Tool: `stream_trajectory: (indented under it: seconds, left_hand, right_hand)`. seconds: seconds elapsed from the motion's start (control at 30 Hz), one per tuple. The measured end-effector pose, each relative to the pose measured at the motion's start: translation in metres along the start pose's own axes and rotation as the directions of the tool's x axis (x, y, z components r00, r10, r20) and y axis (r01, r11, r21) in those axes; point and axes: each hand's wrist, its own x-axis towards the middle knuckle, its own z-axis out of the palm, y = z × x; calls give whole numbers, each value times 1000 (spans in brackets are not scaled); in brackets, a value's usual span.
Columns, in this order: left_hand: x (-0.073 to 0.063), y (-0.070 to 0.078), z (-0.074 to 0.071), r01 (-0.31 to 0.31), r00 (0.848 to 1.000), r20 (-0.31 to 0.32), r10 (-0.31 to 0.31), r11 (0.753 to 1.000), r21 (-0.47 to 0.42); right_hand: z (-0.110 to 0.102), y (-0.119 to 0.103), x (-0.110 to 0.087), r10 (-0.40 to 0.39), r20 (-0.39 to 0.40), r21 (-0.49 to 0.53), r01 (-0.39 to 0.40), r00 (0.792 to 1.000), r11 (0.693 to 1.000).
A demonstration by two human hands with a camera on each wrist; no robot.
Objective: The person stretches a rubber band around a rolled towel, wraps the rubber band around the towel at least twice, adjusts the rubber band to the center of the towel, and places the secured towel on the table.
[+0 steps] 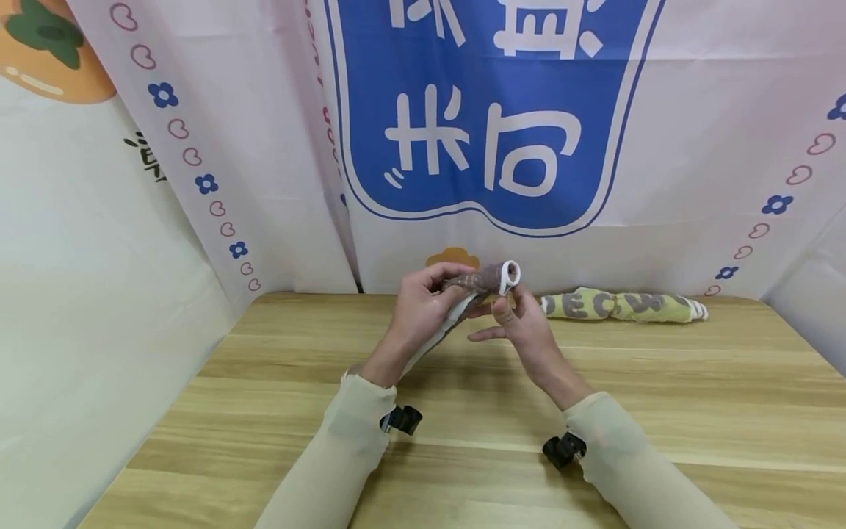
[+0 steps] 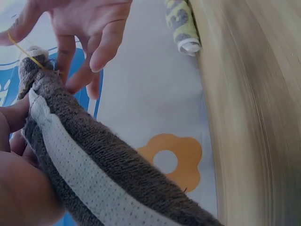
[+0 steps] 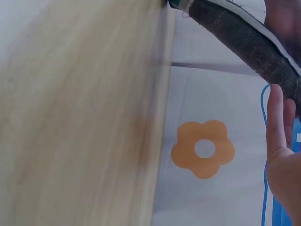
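My left hand (image 1: 419,301) grips a rolled brown towel (image 1: 489,278) with a pale strip along its side, held slanting above the wooden table. The roll's white-edged end points up and right. A thin yellow rubber band (image 2: 22,50) stretches between my right thumb and the towel near that end. My right hand (image 1: 534,334) is beside the upper part of the roll, its fingers spread and mostly straight. In the right wrist view, straight fingers (image 3: 275,117) lie against the dark underside of the towel (image 3: 249,42).
A second rolled towel (image 1: 617,306), yellow-green with grey letters and white ends, lies along the table's back edge to the right. The wooden table (image 1: 489,441) meets a hanging printed cloth (image 1: 277,184) at the back, with white cloth walls at both sides.
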Motion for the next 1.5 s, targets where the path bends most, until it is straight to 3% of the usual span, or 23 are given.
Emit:
stream_trajectory:
  seconds: [0.33,0.53,0.73,0.97,1.1,1.27,1.5]
  left_hand:
    - [0,0,0,-30,998,63,24,995,97]
    - [0,1,0,-85,993,101,64,973,215]
    - [0,-2,-3,-188,978,153,145,927,325]
    - [0,-4,-6,-287,953,216,214,867,408]
    - [0,-5,-7,-358,927,265,264,834,421]
    - [0,-5,-5,-436,890,348,294,771,464]
    - [-3,-3,-1,-474,871,405,277,689,547]
  right_hand:
    - [-10,1,1,0,-5,44,0,1000,999]
    - [-16,-2,4,44,-13,23,-44,999,999]
    - [-28,-7,6,69,4,-75,-69,998,995]
    - [-36,-12,6,124,64,-225,-107,990,969]
    - [-43,-16,6,152,104,-284,-118,983,952]
    - [-47,-19,6,177,128,-469,-98,976,878]
    - [-45,-17,5,149,162,-665,-4,975,746]
